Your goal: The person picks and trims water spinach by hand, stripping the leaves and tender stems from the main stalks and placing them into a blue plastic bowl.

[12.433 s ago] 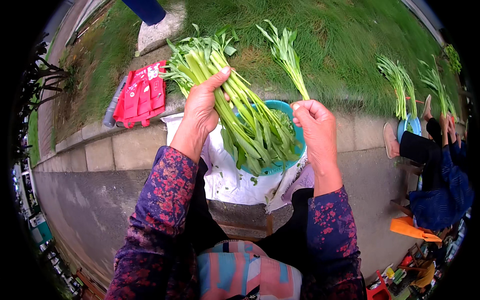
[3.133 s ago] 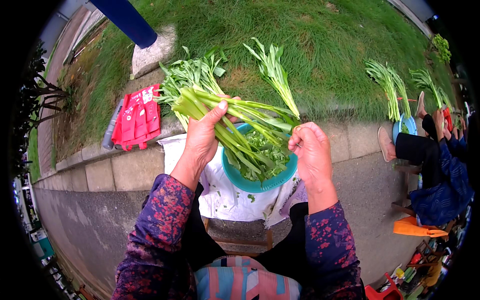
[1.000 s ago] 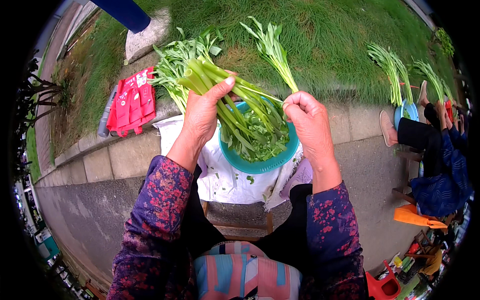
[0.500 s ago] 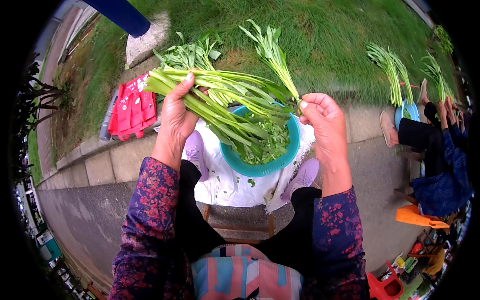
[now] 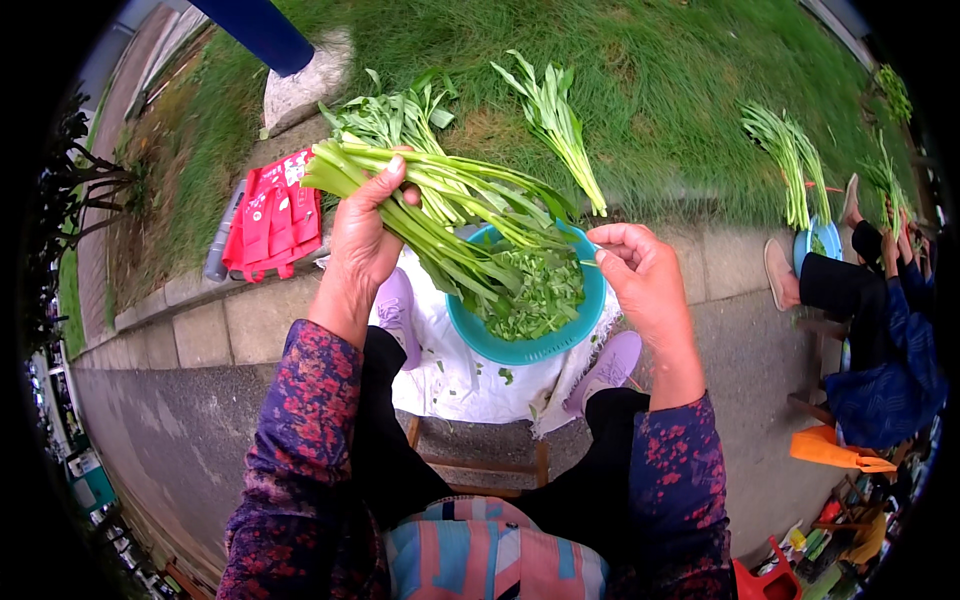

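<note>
My left hand (image 5: 367,235) is closed round a bunch of leafy green stalks (image 5: 470,190), its cut ends to the left and its leaves hanging over a teal basin (image 5: 540,348). Plucked green leaves (image 5: 545,290) lie inside the basin. By the basin's right rim, thumb and forefinger of my right hand (image 5: 640,275) are pinched on a thin, pale green bit of stem (image 5: 588,262). A second bunch of stalks (image 5: 560,130) lies on the grass beyond my right hand. More leafy stalks (image 5: 400,118) lie behind the bunch I hold.
Under the basin is a white cloth (image 5: 440,385) with leaf scraps, between my lilac shoes (image 5: 610,370). A red bag (image 5: 275,220) lies on the kerb at left. At right another person (image 5: 880,340) sits by a blue basin (image 5: 815,240) with stalks. A blue post (image 5: 260,35) stands far left.
My right hand has moved down toward the basin's right rim, away from the stalk ends on the grass. My left hand still holds its bunch. The whole view has shifted slightly.
</note>
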